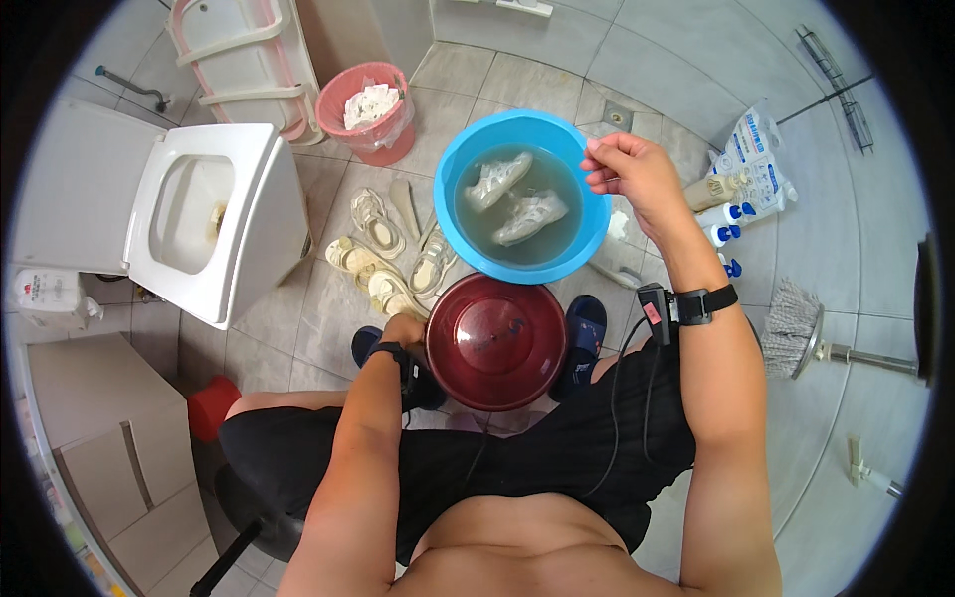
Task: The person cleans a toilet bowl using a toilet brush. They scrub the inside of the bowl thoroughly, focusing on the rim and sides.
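A blue plastic basin (449, 160) holds cloudy water with a pair of pale shoes (531, 216) lying in it. My right hand (623, 175) hovers by the basin's right rim, its fingers curled and thumb near the fingertips; whether something small is between them is unclear. Between my feet a dark red plastic basin (496, 343), which looks upside down, touches or nearly touches the blue one. My left hand (404, 330) is at the red basin's left edge, beside a cream sandal (392, 291); its fingers are mostly hidden. Pale strappy sandals (377, 222) lie on the tiles left of the blue basin.
A white toilet (257, 186) with raised lid stands at left, and a pink waste bin (351, 138) is behind the sandals. Pump bottles (722, 216), a refill pouch (753, 160) and a mop head (792, 328) are along the right wall. A floor drain (618, 116) lies beyond the basin.
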Motion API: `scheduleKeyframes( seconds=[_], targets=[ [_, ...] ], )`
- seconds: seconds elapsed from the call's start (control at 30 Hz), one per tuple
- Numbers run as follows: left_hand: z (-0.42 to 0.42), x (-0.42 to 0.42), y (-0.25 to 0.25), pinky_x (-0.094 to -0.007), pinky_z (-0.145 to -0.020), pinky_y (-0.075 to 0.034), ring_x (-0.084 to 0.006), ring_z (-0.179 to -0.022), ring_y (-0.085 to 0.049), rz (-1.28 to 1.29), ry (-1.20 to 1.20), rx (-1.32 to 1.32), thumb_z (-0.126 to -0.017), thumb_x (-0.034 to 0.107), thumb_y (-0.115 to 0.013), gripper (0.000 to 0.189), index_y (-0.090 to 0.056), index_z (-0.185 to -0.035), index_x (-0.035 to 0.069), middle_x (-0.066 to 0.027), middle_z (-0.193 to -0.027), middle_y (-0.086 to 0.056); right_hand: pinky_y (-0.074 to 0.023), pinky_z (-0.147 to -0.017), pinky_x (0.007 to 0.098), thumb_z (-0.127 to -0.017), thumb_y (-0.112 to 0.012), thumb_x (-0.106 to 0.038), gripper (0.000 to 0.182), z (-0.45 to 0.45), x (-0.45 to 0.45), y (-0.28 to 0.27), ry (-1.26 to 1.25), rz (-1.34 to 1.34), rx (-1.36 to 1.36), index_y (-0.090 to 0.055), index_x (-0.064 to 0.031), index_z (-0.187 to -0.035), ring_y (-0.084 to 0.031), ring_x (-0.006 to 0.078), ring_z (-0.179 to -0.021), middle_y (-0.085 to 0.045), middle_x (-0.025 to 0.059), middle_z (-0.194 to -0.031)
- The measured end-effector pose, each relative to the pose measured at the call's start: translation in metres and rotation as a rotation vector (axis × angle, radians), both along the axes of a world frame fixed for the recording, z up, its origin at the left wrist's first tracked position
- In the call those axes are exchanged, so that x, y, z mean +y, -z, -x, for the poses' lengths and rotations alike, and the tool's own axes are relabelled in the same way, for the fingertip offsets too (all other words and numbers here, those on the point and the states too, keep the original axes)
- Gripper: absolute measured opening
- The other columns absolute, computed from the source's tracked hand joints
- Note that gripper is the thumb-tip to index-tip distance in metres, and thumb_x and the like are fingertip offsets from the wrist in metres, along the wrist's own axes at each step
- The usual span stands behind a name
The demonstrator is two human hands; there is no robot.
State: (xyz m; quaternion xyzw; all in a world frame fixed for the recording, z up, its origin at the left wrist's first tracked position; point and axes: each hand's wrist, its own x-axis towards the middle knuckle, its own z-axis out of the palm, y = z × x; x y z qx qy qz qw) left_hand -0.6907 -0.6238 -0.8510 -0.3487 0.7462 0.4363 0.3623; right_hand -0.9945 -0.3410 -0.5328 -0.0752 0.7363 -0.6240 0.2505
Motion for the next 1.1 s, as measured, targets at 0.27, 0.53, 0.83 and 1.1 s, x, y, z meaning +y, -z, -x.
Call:
scheduleKeyframes(
  seconds=[0.27,0.53,0.83,1.1],
  targets=[
    [-0.013,-0.063,0.02,-0.0416,-0.079,-0.057,-0.0388,-0.09,-0.071,0.362,0.423,0.076,-0.068,0.028,-0.08,0.037,-0.077,-0.093,0.001,-0.0227,-0.091,-0.074,-0.0546,-0.068,0.0267,-0.099,-0.069,-0.026,0.023,0.007,-0.014,0.012,-0.065,-0.078,-0.009,-0.07,-0.0038,-0.092,-0.065,0.0111,-0.073,-0.071,0.0047,-0.086],
    [-0.037,-0.143,-0.066,-0.0453,-0.069,-0.058,-0.0318,-0.08,-0.074,0.549,0.143,-0.043,-0.078,0.02,-0.072,0.029,-0.072,-0.09,-0.007,-0.0203,-0.088,-0.074,-0.0543,-0.066,0.0268,-0.098,-0.07,-0.027,0.025,-0.005,-0.056,0.004,-0.187,-0.063,0.002,-0.071,-0.0027,-0.093,-0.064,0.0112,-0.072,-0.071,0.0045,-0.085],
    [-0.074,-0.126,-0.039,-0.045,-0.104,-0.05,-0.0424,-0.127,-0.056,0.946,0.089,-0.016,-0.089,0.026,-0.065,0.049,-0.061,-0.13,-0.001,-0.0223,-0.137,-0.06,-0.0545,-0.066,0.0265,-0.098,-0.07,-0.027,0.025,-0.024,-0.071,0.002,-0.229,-0.065,0.012,-0.072,-0.0027,-0.092,-0.064,0.0111,-0.071,-0.07,0.0044,-0.084],
    [0.005,-0.069,-0.004,-0.0461,-0.105,-0.049,-0.0396,-0.127,-0.055,0.663,0.115,0.353,-0.084,0.031,-0.074,0.051,-0.065,-0.128,0.007,-0.0211,-0.132,-0.059,-0.0539,-0.066,0.0265,-0.098,-0.07,-0.027,0.025,-0.026,-0.052,0.004,-0.186,-0.139,0.018,-0.071,-0.0027,-0.092,-0.064,0.0109,-0.07,-0.07,0.0035,-0.083]
  ],
)
